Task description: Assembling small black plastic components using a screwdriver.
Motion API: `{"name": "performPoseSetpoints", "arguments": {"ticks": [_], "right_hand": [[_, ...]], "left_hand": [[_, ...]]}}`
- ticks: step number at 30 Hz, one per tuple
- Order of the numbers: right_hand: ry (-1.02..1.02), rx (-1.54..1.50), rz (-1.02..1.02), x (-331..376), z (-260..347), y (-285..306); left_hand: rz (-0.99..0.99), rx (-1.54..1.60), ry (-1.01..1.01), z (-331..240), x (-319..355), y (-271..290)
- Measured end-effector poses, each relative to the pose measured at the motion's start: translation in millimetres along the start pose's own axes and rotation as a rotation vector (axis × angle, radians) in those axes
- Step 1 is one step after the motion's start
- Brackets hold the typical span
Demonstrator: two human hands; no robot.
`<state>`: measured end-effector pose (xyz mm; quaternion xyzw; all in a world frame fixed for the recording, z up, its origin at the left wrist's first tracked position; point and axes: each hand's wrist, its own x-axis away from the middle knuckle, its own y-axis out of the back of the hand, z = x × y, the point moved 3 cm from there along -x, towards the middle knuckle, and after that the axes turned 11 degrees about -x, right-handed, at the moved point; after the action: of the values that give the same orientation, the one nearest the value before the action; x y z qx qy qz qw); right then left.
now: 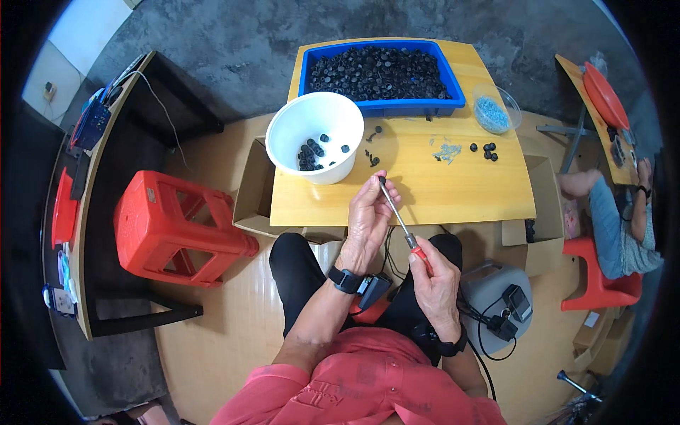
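My left hand (370,212) is at the near edge of the yellow table (453,205), its fingers pinching a small black round part (382,180). In my right hand (438,287) is a screwdriver (398,214) with a red handle; its metal shaft points away from me, and the tip meets the black part. My fingers partly cover the part. Beyond my left hand stands a white bucket (283,124) with several black parts inside. A few loose black pieces (374,160) lie right of the bucket, and small pale screws (447,151) lie farther right.
A blue tray (418,108) heaped with black parts stands at the table's far side. Right of it is a clear round tub (516,113) of bluish pieces. Open cardboard boxes (544,188) flank the table. Left is a red stool (152,219); another person (620,219) sits at the right.
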<state>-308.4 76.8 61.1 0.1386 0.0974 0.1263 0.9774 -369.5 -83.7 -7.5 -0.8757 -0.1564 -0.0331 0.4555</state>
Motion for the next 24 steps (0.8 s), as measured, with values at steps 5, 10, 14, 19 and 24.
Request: {"name": "performPoseSetpoints", "arguments": {"ticks": [5,10,14,19,24], "right_hand": [[0.011,-0.033,-0.016,2.0,-3.5,1.2],[-0.012,-0.033,0.003,3.3,-5.6,3.8],[0.072,0.069,-0.026,3.5,-3.1,4.7],[0.108,0.136,-0.046,5.5,-7.7,-1.7],[0.070,-0.061,-0.108,9.3,-17.4,-11.1]], "left_hand": [[-0.070,0.016,-0.021,1.3,-0.4,0.0],[-0.019,-0.019,-0.017,-1.9,0.8,0.4],[0.016,-0.077,-0.020,-1.5,-0.2,0.4],[-0.048,-0.111,-0.024,-0.1,-1.8,-4.4],[-0.080,-0.103,-0.074,2.3,0.2,-8.7]]}}
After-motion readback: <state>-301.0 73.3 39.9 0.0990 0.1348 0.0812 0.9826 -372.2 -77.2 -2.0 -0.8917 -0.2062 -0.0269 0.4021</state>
